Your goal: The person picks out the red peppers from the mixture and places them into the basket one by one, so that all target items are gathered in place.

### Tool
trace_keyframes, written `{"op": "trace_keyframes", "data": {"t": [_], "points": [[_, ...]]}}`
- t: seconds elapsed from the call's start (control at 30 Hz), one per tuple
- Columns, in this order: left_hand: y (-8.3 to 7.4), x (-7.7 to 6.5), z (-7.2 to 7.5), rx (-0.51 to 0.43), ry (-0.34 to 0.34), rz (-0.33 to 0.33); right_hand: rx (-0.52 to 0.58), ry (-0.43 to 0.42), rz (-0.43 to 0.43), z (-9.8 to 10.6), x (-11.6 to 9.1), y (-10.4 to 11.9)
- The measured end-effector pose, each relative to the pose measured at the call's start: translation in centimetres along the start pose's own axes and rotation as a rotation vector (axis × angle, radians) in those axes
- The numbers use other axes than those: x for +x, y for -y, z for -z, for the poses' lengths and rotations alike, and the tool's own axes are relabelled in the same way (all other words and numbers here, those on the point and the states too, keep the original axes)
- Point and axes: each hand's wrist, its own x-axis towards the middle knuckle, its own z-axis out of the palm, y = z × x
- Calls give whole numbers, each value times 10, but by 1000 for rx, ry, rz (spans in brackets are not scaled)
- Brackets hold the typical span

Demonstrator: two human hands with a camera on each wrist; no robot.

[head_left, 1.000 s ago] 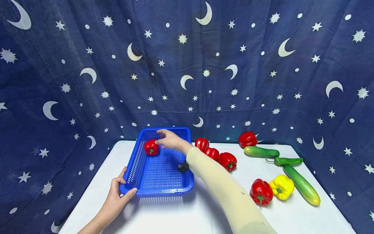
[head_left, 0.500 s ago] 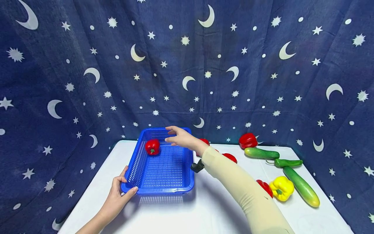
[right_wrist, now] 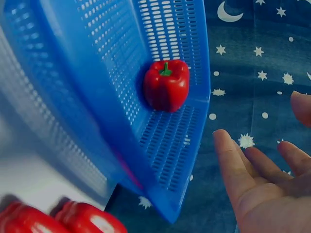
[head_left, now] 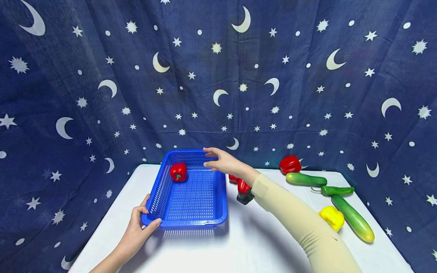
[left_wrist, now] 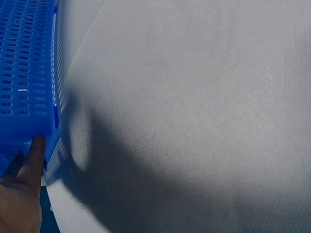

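Observation:
A blue perforated plastic basket (head_left: 189, 223) stands on the white-covered table, left of centre. My left hand (head_left: 134, 229) grips its near left corner, thumb on the front rim and fingers along the left side. One red bell pepper (head_left: 178, 172) with a green stem lies inside, toward the back left; the right wrist view shows the same pepper (right_wrist: 166, 90) against the basket walls. Over the basket's right rim, my right hand (head_left: 223, 161) holds nothing, its fingers spread and pointing left. Red bell peppers (head_left: 244, 186) beside the basket are partly hidden by my right wrist.
At the back right lies another red bell pepper (head_left: 290, 165), with a cucumber (head_left: 306, 179) and a long green pepper (head_left: 338, 190) in front. A larger cucumber (head_left: 353, 219) and a yellow bell pepper (head_left: 332, 218) are nearer. A blue starry curtain (head_left: 239, 94) encloses the table.
My right hand has drawn away from the red bell pepper in the basket and moved right to the basket's right rim. My left hand keeps its grip on the corner.

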Motion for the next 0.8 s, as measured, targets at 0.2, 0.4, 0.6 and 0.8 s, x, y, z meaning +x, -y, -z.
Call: {"op": "trace_keyframes", "data": {"t": [0.2, 0.4, 0.6, 0.8], "points": [[3, 1, 0, -17, 1, -2, -22, -13, 14, 17, -16, -7], [2, 0, -1, -7, -3, -16, -108, -54, 26, 37, -35, -20], [5, 1, -1, -23, 2, -23, -83, -97, 10, 58, -55, -35], [5, 0, -1, -32, -2, -22, -49, -110, 16, 74, -68, -48]]}}
